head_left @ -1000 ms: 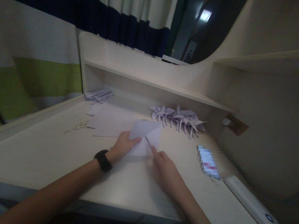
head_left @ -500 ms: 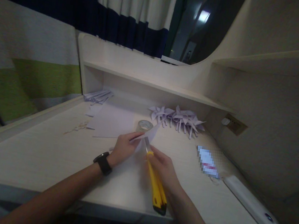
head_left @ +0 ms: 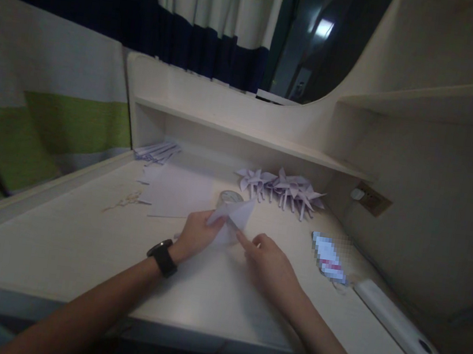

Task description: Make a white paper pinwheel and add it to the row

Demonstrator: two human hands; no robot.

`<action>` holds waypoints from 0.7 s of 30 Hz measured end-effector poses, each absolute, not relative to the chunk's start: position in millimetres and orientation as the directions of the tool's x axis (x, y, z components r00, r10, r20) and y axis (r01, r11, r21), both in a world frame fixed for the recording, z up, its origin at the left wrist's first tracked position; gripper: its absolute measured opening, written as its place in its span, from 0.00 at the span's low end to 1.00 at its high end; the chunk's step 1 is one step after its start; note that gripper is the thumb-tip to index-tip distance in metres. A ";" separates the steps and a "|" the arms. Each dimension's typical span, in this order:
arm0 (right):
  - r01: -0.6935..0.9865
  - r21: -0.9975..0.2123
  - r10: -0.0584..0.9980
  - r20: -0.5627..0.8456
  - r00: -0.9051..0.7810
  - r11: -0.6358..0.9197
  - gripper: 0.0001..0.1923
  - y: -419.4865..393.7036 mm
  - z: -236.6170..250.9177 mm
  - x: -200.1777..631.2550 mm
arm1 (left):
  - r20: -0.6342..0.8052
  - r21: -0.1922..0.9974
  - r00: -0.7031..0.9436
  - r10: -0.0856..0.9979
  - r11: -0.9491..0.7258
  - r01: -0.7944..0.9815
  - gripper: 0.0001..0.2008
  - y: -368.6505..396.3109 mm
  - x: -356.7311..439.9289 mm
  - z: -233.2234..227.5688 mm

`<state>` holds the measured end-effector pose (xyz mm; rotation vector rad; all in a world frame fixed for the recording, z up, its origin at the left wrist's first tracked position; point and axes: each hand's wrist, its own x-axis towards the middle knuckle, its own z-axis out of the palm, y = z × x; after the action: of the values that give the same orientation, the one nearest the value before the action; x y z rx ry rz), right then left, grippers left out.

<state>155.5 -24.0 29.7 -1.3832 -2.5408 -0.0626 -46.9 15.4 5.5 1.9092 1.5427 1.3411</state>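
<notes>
Both forearms are bare, no sleeves showing anywhere in the shot. The left hand (head_left: 195, 233) has a black watch (head_left: 162, 256) on the wrist, chunky dark band. The right hand (head_left: 271, 264) wears nothing, no rings either.

The right hand (head_left: 269, 260) covers whatever it grips, so the tool under its palm cannot be made out; only a thin tip shows at the folded paper (head_left: 233, 217). That paper hides most of the tape roll (head_left: 229, 197) behind it. A pixelated patch (head_left: 329, 258) blurs one flat item. The white device (head_left: 395, 325) runs off the right edge. The pale scraps (head_left: 126, 200) are too dim to tell.
</notes>
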 end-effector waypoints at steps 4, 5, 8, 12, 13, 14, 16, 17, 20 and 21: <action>0.719 -0.412 0.828 0.284 -0.483 0.560 0.25 -24.7 34.3 154.8 | 0.470 0.764 -0.005 0.883 -0.404 0.503 0.17 12.8 -45.9 7.6; 0.647 -0.547 0.844 0.270 -0.464 0.531 0.25 -25.2 33.8 153.3 | 0.463 0.773 -0.018 0.886 -0.394 0.497 0.17 12.8 -45.7 7.9; 0.368 -0.874 0.897 0.150 -0.416 0.317 0.26 -27.9 31.5 150.3 | 0.385 0.839 -0.104 0.917 -0.301 0.453 0.17 14.6 -45.9 8.2; 0.142 -0.987 0.922 0.017 -0.387 0.078 0.29 -29.8 30.8 161.9 | 0.245 0.957 -0.187 0.951 -0.207 0.201 0.17 19.4 -47.5 8.2; 0.122 -0.991 0.925 0.007 -0.381 0.058 0.28 -28.4 30.5 167.8 | 0.215 0.973 -0.188 0.958 -0.194 0.122 0.17 20.2 -47.8 8.1; 0.114 -0.992 0.931 0.006 -0.365 0.050 0.27 -25.8 29.9 174.5 | 0.184 0.983 -0.174 0.967 -0.180 0.040 0.18 20.8 -48.0 7.7; 0.146 -0.988 0.953 0.002 -0.303 0.048 0.26 -16.4 27.5 188.3 | 0.133 0.983 -0.091 0.987 -0.143 -0.113 0.19 20.9 -47.8 6.1; 0.183 -0.981 0.966 0.010 -0.260 0.059 0.27 -9.7 25.8 194.8 | 0.114 0.978 -0.035 0.993 -0.119 -0.171 0.19 20.7 -47.6 4.6; 0.394 -0.912 0.991 0.078 -0.109 0.115 0.25 16.7 20.0 211.2 | 0.057 0.977 0.117 0.991 -0.031 -0.211 0.19 20.5 -47.2 -3.1; 0.513 -0.849 0.991 0.098 -0.086 0.128 0.21 26.5 18.1 215.3 | 0.035 0.980 0.166 0.985 -0.002 -0.197 0.18 20.9 -47.3 -6.7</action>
<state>215.3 26.5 18.1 -1.4713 -1.6963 0.8527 -47.3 20.9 -6.7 1.1523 0.9325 1.1847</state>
